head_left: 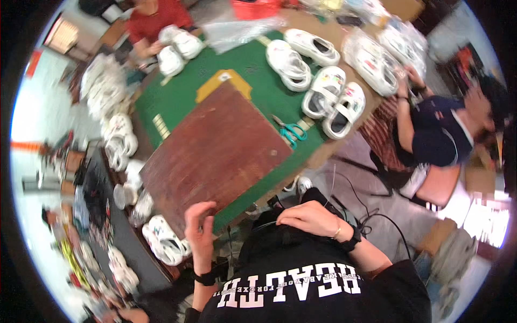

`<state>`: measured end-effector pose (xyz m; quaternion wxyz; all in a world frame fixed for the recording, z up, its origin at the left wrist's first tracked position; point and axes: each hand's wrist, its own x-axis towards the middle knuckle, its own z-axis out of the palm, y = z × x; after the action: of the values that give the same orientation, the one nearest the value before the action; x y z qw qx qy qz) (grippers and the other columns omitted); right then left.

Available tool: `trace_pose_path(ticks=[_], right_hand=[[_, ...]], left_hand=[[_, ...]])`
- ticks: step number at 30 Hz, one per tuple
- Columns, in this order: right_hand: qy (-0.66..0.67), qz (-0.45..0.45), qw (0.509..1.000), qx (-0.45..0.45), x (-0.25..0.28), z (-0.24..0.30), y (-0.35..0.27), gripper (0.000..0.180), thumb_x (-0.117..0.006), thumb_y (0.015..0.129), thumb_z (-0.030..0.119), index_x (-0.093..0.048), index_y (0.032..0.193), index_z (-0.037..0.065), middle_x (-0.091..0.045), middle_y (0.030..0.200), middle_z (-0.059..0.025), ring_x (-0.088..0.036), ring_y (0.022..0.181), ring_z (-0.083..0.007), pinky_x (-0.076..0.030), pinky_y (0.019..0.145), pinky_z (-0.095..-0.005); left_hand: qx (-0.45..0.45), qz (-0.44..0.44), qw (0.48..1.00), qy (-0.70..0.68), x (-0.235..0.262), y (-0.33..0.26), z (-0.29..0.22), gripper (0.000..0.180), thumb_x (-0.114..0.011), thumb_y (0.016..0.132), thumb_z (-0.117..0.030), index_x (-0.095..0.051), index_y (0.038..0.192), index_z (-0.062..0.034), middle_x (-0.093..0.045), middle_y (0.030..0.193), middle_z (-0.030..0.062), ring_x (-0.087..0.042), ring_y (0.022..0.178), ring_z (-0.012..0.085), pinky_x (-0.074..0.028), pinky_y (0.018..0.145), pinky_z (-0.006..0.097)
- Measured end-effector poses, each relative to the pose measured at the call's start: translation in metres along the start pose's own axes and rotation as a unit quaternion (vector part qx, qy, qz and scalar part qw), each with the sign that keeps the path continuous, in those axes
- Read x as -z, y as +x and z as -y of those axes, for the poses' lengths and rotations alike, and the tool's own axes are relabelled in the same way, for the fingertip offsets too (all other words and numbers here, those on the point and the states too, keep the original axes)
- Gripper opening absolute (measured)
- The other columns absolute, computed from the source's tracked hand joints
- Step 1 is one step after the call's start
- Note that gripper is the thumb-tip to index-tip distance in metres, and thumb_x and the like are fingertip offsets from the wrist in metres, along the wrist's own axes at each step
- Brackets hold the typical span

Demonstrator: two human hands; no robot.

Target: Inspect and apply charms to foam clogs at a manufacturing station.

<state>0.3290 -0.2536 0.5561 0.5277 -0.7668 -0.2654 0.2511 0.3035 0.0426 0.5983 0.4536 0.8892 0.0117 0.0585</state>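
My left hand [199, 231] is raised at the near left corner of a reddish-brown board [215, 151], its fingers curved and apart with nothing in them. My right hand [309, 218] is held in front of my black shirt, fingertips pinched together. A thin pale strand [267, 223] runs out from those fingertips; its kind is too small to tell. The board lies on a green-topped table [188, 72]. Teal-handled scissors [291, 133] lie beside the board's right edge, apart from both hands. White clogs [161, 239] sit just left of my left hand.
Several white clogs [289, 64] stand on the table's far right, others [180, 46] at the far left. A yellow piece [223, 83] lies beyond the board. One person [441, 124] at right handles bagged clogs [371, 62]; another [156, 24] sits across. A black cable [396, 226] hangs at right.
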Motion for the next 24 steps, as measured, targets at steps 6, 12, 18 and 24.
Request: trace_pose_path(ticks=[6, 12, 18, 24], right_hand=[[-0.023, -0.063, 0.996, -0.058, -0.050, -0.006, -0.011, 0.022, -0.052, 0.097, 0.024, -0.067, 0.102, 0.010, -0.070, 0.090, -0.0080, -0.068, 0.083, -0.0271, -0.052, 0.075, -0.0354], [0.032, -0.160, 0.985, -0.056, -0.083, -0.018, -0.005, 0.022, -0.051, 0.095, 0.026, -0.065, 0.097, 0.010, -0.068, 0.086, -0.0115, -0.065, 0.081, -0.0316, -0.051, 0.069, -0.0417], [0.037, -0.157, 0.984, -0.075, -0.102, -0.028, -0.002, 0.022, -0.049, 0.094, 0.026, -0.064, 0.094, 0.010, -0.066, 0.081, -0.0140, -0.065, 0.077, -0.0344, -0.050, 0.067, -0.0446], [0.026, -0.202, 0.977, -0.068, -0.115, -0.037, 0.002, 0.017, -0.053, 0.091, 0.022, -0.064, 0.093, 0.010, -0.066, 0.080, -0.0151, -0.065, 0.076, -0.0351, -0.050, 0.065, -0.0450]], left_hand=[[-0.094, 0.072, 0.965, 0.236, 0.000, 0.030, 0.038, 0.046, -0.060, 0.086, -0.007, -0.054, 0.131, -0.0067, -0.049, 0.134, 0.0113, -0.038, 0.135, 0.0332, -0.021, 0.115, 0.049], [-0.088, 0.088, 0.967, 0.224, 0.002, 0.023, 0.045, 0.047, -0.055, 0.086, -0.003, -0.051, 0.134, -0.0048, -0.043, 0.139, 0.0142, -0.033, 0.138, 0.0351, -0.024, 0.113, 0.045], [-0.114, 0.092, 0.967, 0.210, 0.001, 0.021, 0.050, 0.044, -0.053, 0.092, -0.009, -0.050, 0.136, -0.0035, -0.041, 0.141, 0.0159, -0.031, 0.139, 0.0355, -0.024, 0.113, 0.047], [-0.122, 0.087, 0.966, 0.212, 0.000, 0.023, 0.052, 0.042, -0.051, 0.096, -0.017, -0.049, 0.136, -0.0031, -0.039, 0.143, 0.0172, -0.031, 0.138, 0.0359, -0.024, 0.113, 0.047]])
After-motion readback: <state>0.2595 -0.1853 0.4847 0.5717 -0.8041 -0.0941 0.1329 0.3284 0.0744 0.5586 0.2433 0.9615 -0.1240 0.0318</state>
